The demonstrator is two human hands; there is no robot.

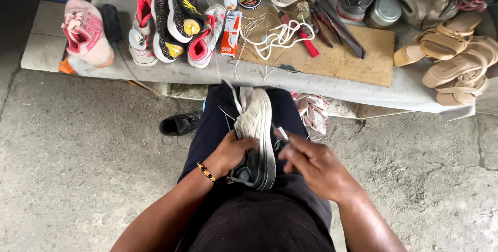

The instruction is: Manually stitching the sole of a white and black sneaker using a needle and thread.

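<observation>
White-soled dark sneaker, sole up on the lap, toe pointing at the bench. Left hand grasps its upper, bracing it against the thigh, apparently to keep the sole edge steady. Right hand pinches a thin pale tool at that edge; thread trails toward the bench. On the bench: pink shoe, board, laces, tan sandals. Below it, black shoe.
</observation>
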